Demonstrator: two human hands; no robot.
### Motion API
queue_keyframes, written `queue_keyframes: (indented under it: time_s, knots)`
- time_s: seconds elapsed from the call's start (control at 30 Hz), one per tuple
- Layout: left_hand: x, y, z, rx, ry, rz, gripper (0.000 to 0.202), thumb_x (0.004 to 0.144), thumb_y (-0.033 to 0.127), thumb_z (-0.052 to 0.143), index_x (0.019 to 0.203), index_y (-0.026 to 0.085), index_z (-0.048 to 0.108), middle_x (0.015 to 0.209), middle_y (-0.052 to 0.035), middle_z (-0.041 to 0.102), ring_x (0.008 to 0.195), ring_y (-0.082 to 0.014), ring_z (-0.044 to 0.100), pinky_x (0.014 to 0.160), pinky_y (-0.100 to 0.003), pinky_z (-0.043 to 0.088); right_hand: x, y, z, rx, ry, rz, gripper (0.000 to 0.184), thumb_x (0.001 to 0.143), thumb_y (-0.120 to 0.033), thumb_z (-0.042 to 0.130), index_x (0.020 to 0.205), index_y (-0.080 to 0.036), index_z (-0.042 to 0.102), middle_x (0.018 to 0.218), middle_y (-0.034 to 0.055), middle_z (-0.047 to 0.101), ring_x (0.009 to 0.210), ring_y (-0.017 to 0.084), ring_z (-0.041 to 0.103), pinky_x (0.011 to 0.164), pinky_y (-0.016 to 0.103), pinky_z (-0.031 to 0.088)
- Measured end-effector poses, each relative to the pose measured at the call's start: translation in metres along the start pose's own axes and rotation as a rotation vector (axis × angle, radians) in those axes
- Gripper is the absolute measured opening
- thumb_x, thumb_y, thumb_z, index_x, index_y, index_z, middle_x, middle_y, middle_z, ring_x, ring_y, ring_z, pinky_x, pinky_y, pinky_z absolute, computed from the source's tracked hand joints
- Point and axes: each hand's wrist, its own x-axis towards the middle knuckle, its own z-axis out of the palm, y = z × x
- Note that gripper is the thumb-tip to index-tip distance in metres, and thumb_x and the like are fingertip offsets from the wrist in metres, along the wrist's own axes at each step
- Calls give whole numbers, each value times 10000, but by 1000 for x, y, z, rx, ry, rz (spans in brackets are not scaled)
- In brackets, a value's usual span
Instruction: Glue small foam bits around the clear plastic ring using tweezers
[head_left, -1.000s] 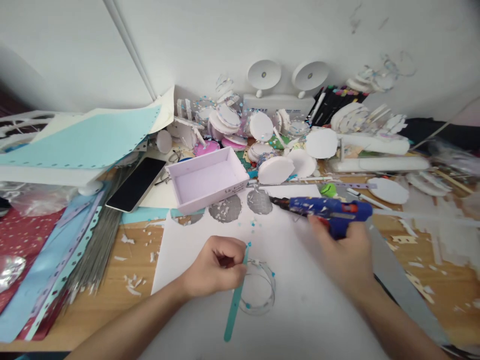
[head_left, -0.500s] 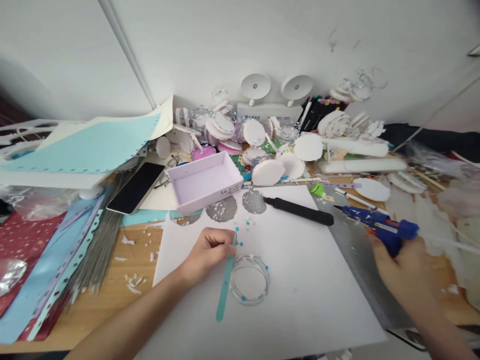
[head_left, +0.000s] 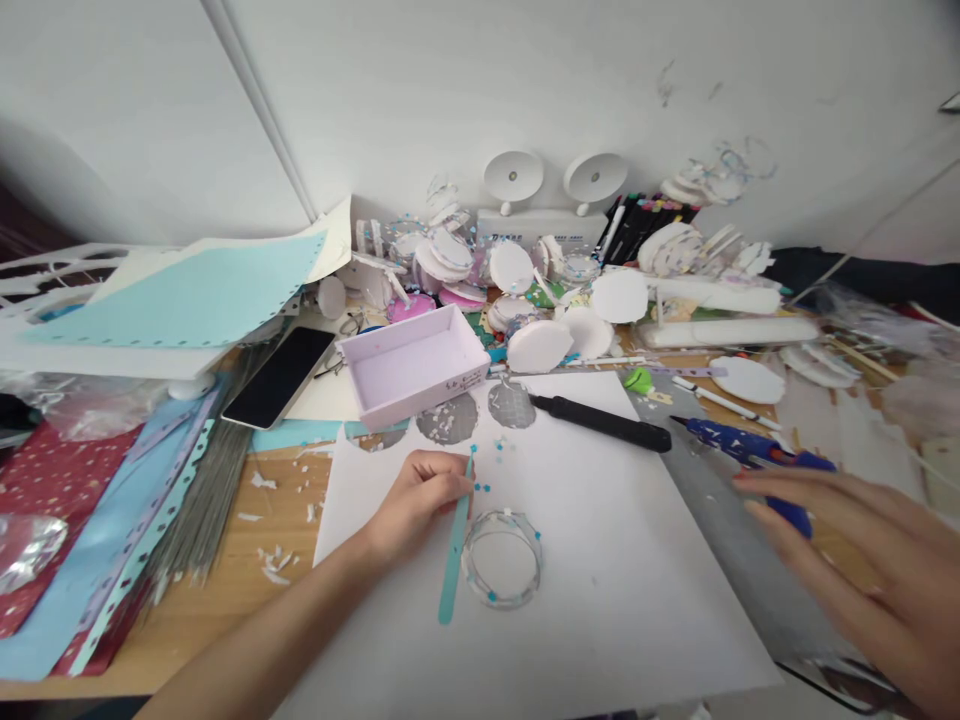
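My left hand (head_left: 420, 495) pinches the top of a long teal paper strip (head_left: 454, 555) that lies on a big white sheet (head_left: 600, 560). Right beside the strip rests a clear ring (head_left: 501, 558) dotted with small teal bits. My right hand (head_left: 862, 560) hovers with fingers stretched out just in front of a blue glue gun (head_left: 742, 452), which lies on a grey mat (head_left: 720, 520) and is free of the hand. A black pen-like tool (head_left: 600, 422) lies across the sheet's far edge.
A lilac open box (head_left: 412, 365) sits behind the sheet, with a black phone (head_left: 279, 375) to its left. Stacks of coloured paper (head_left: 150, 300) fill the left side. White foam discs (head_left: 540, 345), markers and scraps crowd the back by the wall.
My right hand carried the glue gun from over the sheet to the right, set it down on the mat and let go. My left hand kept its hold on the strip.
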Motion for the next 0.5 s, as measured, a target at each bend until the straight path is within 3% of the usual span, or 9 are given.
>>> queue_keyframes:
  time_s: [0.03,0.1,0.13,0.27,0.37,0.5]
  knots:
    - [0,1,1,-6,6,-8,329,711,208,568,432,164,400,483,32,350,500,-98,296,513,-287,196,16,-13,0,22,-28,-106,232,897,-409,503,1043,-279,629,1016,106,689,953,258,651,842,416,499]
    - [0,2,3,-19,21,-21,334,712,219,568,435,165,389,476,40,330,493,-92,279,509,-278,195,45,-42,6,111,79,-231,200,905,-264,514,1083,-226,596,1064,122,654,987,248,621,875,418,485]
    - [0,3,4,-26,30,-25,336,711,224,568,435,166,384,472,43,322,490,-90,275,507,-272,199,58,-57,12,176,67,-315,213,896,-214,521,1101,-205,580,1079,122,644,1008,243,610,887,418,484]
    - [1,5,7,-40,73,-29,344,711,225,561,430,171,370,456,50,314,490,-89,283,506,-257,230,90,-106,47,309,47,-671,230,868,-153,559,1096,-131,579,1012,112,664,994,226,597,867,386,518]
    - [2,5,7,-41,110,-25,342,706,201,548,434,177,342,455,59,288,488,-84,243,491,-249,213,100,-124,72,272,95,-824,181,862,-178,581,1020,-95,611,946,113,669,945,231,599,820,369,537]
    - [2,5,8,-26,170,-11,345,727,218,537,458,179,325,475,64,265,499,-82,209,478,-238,195,106,-130,85,203,229,-885,104,850,-128,590,938,-93,634,865,100,670,867,221,606,748,353,549]
